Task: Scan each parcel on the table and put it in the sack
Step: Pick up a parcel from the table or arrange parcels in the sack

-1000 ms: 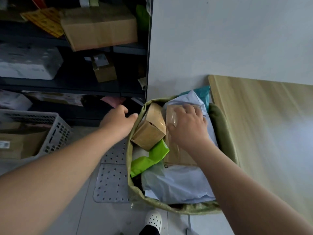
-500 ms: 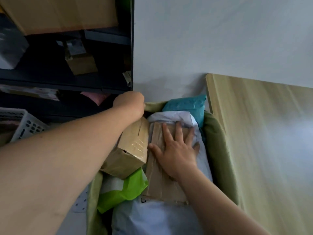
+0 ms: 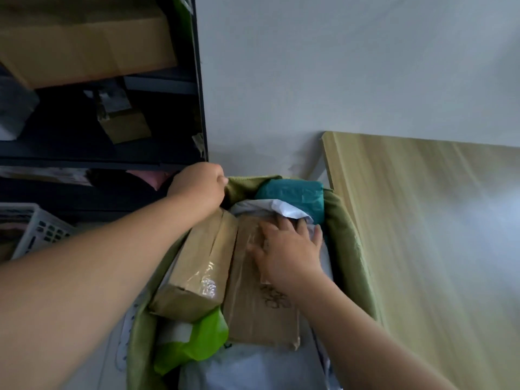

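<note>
The green sack point(image 3: 347, 243) stands open on the floor left of the table, stuffed with parcels. My left hand point(image 3: 198, 185) grips the sack's far rim. My right hand point(image 3: 284, 249) lies flat, fingers spread, on a flat brown taped parcel point(image 3: 261, 311) inside the sack. Beside it on the left sits a brown box parcel point(image 3: 197, 268). A teal bag parcel point(image 3: 292, 192) lies at the far end, a white bag point(image 3: 270, 208) under my fingers, a bright green bag point(image 3: 194, 342) and a pale bag point(image 3: 253, 370) at the near end.
The wooden table point(image 3: 422, 220) stretches along the right, no parcels visible on it. A dark shelf unit point(image 3: 199, 108) with cardboard boxes point(image 3: 84, 46) stands at left. A white plastic crate point(image 3: 39, 229) sits on the floor at far left. A white wall is behind.
My left hand moved from the sack's left side to its far rim and closed on it. My right hand flattened on the brown parcel. The view came closer to the sack.
</note>
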`<state>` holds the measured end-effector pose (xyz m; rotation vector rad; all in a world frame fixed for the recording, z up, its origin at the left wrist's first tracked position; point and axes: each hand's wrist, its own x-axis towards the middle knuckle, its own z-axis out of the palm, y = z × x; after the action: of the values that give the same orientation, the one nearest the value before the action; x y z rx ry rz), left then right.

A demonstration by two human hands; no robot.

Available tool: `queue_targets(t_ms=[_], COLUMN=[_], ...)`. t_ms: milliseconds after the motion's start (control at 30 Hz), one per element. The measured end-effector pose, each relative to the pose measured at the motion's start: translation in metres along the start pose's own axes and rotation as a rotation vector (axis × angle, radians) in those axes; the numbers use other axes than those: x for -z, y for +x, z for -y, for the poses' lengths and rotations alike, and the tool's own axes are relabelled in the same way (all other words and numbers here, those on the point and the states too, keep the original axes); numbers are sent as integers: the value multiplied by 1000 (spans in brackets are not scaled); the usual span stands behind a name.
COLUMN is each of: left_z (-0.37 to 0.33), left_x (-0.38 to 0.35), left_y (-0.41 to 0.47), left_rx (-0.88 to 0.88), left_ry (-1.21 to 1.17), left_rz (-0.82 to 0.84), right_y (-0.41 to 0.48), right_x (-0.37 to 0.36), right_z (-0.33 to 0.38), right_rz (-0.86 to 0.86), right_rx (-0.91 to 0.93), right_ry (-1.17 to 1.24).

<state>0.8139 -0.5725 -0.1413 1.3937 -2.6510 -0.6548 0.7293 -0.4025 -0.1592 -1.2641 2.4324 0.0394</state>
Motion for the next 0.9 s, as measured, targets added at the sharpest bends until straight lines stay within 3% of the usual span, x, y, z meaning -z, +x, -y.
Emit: queue_targets(t_ms=[100,167,233,367,467,667,833,900], left_z=[-8,-16,-23,-26,-22,-18,-13,-16], left_x=[8,10,8,-6,-13,-12,3,7], left_y=[5,10,14,22,23,13,9,7], left_rx=[41,29,16,43,26,-97,-106,-122], left_ry=[81,114,164,264,167,-66,-120,-141], left_rz=[68,88,113,139,50,-157,-248,-281], right_y=[-4,13,40,86,100,99,94,91], right_x=[37,58,73,73,55,42,70,77], right_z=[-4,-15,-27,-50,-60,-59,-62,-61], right_rz=[-504,-620,-536,-126,13,-49,-440,-522], right_rx=[99,70,-21,-162,-163,-182,-187,-183], right_ry=[169,240,189,71,70,-61,333,390])
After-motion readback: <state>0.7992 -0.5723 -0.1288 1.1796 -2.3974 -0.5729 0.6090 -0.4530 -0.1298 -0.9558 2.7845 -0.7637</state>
